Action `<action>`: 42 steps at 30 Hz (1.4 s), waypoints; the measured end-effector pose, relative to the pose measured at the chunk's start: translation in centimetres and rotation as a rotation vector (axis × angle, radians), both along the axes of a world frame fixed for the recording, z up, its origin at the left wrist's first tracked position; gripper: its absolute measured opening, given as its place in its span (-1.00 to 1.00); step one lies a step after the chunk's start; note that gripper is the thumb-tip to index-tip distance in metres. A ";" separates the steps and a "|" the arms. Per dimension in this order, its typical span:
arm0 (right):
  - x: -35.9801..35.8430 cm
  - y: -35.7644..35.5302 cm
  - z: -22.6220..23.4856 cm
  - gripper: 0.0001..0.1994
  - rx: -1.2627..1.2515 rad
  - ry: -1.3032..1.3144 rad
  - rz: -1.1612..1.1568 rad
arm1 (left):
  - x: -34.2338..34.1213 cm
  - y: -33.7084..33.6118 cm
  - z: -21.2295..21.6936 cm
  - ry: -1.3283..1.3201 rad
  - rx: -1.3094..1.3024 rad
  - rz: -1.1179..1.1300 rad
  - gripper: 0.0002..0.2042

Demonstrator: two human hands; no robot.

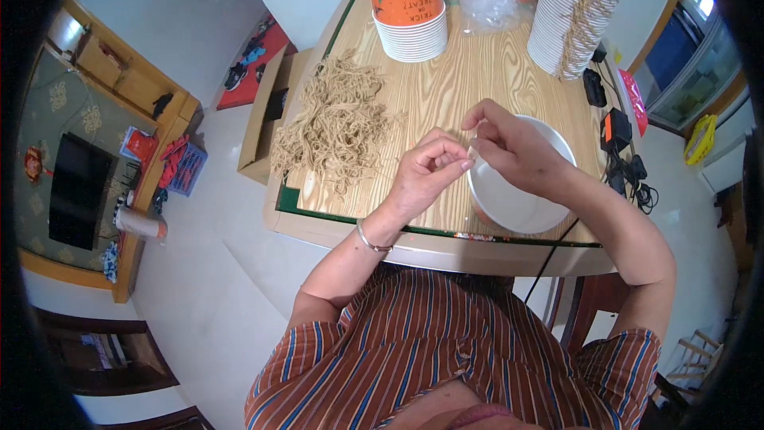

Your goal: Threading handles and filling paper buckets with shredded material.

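Note:
My left hand (430, 171) is closed in a pinch, thumb and forefinger together, just left of a white paper bucket (537, 211). Over that bucket's left rim my right hand (517, 147) bends inward, its fingertips nearly meeting those of the left. Something small and pale may be between the fingertips, too small to make out. The bucket's open mouth faces up, and my right hand and wrist cover part of it. A loose, tangled heap of tan strings (338, 123) lies on the wooden table (430, 91), left of my left hand.
At the back stand an orange-and-white stack of paper buckets (410, 32) and a taller stack (557, 28) draped with tan strings. A clear plastic bag (487, 1) sits between them. Black adapters and cables (617, 131) line the right edge. A cardboard box (267, 123) stands left of the table.

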State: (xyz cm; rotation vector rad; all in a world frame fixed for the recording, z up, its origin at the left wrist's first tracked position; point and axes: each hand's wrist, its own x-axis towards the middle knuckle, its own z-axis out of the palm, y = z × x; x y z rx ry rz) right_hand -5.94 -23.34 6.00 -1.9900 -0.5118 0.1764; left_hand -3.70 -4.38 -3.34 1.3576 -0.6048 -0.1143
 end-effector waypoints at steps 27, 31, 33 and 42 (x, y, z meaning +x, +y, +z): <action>-1.0 -0.2 0.0 -0.85 0.095 -0.129 -0.161 | -0.6 -1.1 -3.5 0.353 -0.468 -0.230 -0.98; -1.5 0.2 0.3 -0.85 0.106 -0.106 -0.136 | -0.8 -1.0 -3.4 0.318 -0.425 -0.224 -0.99; -1.5 0.3 0.2 -0.84 0.135 -0.087 -0.140 | -0.7 -0.8 -3.5 0.328 -0.407 -0.235 -0.98; -0.2 -0.3 -0.5 -0.85 0.047 -0.175 -0.108 | 0.0 0.4 -3.8 0.401 -0.306 0.070 -0.83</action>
